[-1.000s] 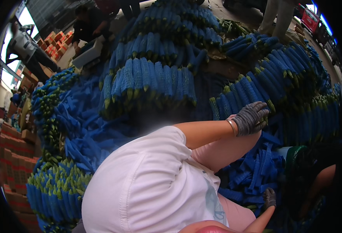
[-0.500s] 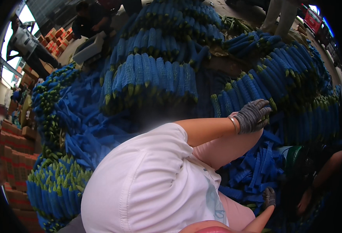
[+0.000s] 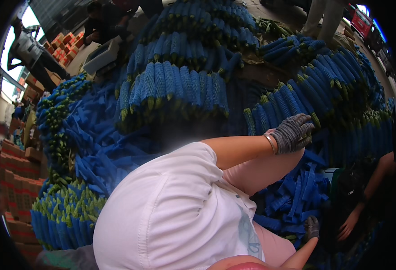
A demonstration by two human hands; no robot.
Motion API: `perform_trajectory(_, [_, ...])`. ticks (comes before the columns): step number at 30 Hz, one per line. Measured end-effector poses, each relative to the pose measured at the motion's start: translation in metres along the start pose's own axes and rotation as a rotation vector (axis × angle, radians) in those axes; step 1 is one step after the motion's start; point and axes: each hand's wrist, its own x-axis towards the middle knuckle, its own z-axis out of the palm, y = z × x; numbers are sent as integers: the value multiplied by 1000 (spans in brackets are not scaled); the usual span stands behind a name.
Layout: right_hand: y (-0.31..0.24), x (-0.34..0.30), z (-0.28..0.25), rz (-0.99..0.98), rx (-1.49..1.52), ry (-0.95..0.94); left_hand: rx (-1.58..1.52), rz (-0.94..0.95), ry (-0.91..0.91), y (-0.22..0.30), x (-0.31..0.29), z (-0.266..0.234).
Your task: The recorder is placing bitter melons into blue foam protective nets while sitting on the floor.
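My left hand (image 3: 292, 134), in a grey striped knit glove with a bangle at the wrist, lies on my bent knee in pink trousers (image 3: 263, 173). Its fingers are stretched out and nothing is in them. Lower down, my right hand (image 3: 312, 227), also gloved, hangs by my other leg; its small, dark fingers look extended, with no object visible in them. Beside it lies a heap of loose blue foam net sleeves (image 3: 299, 193). Just beyond my left hand are stacked green, pointed vegetables in blue net sleeves (image 3: 288, 103), which look like bitter gourds.
More sleeved gourds (image 3: 171, 83) stand in tiered rows ahead. Loose blue sleeves (image 3: 99, 135) spread to the left, near another gourd stack (image 3: 67, 220). A co-worker's bare arm (image 3: 355, 213) reaches in at right. Cartons (image 3: 20, 193), a pale crate (image 3: 102, 56) and other people are farther off.
The co-worker's arm at right has shifted, its hand now showing with fingers pointing down. Greenish cloth has come into sight at lower left. My hands have stayed in place.
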Motion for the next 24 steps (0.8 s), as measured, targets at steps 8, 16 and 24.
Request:
perform_trajectory(8, [-1,6,-3,27,-12,-69,9,-16,-11,2,-1,-2])
perform_trajectory(16, [12,16,-10,1,-33,-75,-2,-10,-14,0,0,-1])
perform_trajectory(24, [7,7,-8,-14,-41,-52,5,-18,-17,0,0,-1])
